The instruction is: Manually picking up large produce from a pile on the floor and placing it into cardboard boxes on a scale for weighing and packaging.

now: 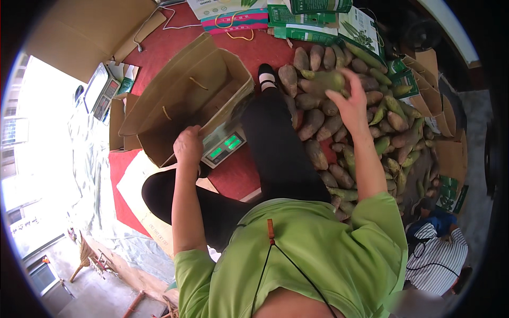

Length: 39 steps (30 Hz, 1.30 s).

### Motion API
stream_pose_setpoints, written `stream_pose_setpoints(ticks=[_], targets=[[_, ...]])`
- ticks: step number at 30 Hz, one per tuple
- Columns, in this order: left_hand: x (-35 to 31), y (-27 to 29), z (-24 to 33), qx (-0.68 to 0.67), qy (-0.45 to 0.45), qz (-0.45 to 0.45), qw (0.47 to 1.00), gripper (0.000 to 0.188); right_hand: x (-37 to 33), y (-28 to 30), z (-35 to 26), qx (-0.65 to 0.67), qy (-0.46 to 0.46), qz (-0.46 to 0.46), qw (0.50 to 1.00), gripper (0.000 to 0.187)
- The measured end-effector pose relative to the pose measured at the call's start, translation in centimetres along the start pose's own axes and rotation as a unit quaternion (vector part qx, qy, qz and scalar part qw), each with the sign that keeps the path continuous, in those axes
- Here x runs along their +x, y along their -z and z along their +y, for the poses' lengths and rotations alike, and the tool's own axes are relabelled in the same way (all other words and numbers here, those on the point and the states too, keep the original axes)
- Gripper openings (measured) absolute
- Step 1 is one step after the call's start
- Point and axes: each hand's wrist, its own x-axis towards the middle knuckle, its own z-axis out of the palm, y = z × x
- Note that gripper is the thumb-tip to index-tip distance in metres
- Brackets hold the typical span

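With fingers curled over the near rim, my left hand (pixel 189 145) grips a large brown paper carrier bag (pixel 172 87) with cord handles. The bag is open at the top and leans on a digital scale (pixel 225 149) with a lit green display; the scale's plate is mostly hidden. At the right, my right hand (pixel 351 100) has its thumb and fingers around a green radish (pixel 330 81), slightly blurred, above a heap of radishes (pixel 313 124). Many of these are purplish-brown with soil, others green.
Printed green cartons (pixel 305 32) and a pink striped box (pixel 236 21) lie at the back on the red cloth (pixel 164 40). A second scale (pixel 102 90) stands left. Torn cardboard (pixel 450 159) borders the heap. Another person in a striped shirt (pixel 435 259) is at lower right.
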Motion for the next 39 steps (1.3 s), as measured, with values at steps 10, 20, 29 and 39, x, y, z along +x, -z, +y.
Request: stream_pose_setpoints(ticks=[10, 20, 29, 39], targets=[[-0.4, 0.0, -0.4, 0.032, -0.021, 0.017, 0.999, 0.02, 6.8, -17.7, -12.0, 0.013, 0.317, -0.133, 0.939, 0.046], [-0.6, -3.2, -1.6, 0.057, -0.062, 0.172, 0.982, 0.016, 1.4, -35.1, -7.4, -0.275, 0.198, -0.38, 0.86, 0.019], [-0.1, -3.3, -2.2, 0.012, -0.079, 0.165, 0.983, 0.028, 1.6, -32.7, -10.7, -0.128, 0.174, -0.399, 0.891, 0.033], [-0.3, -0.7, 0.8, 0.079, 0.0, 0.067, 0.995, 0.022, 4.5, -13.9, -1.9, 0.107, 0.043, -0.094, 0.989, 0.018]])
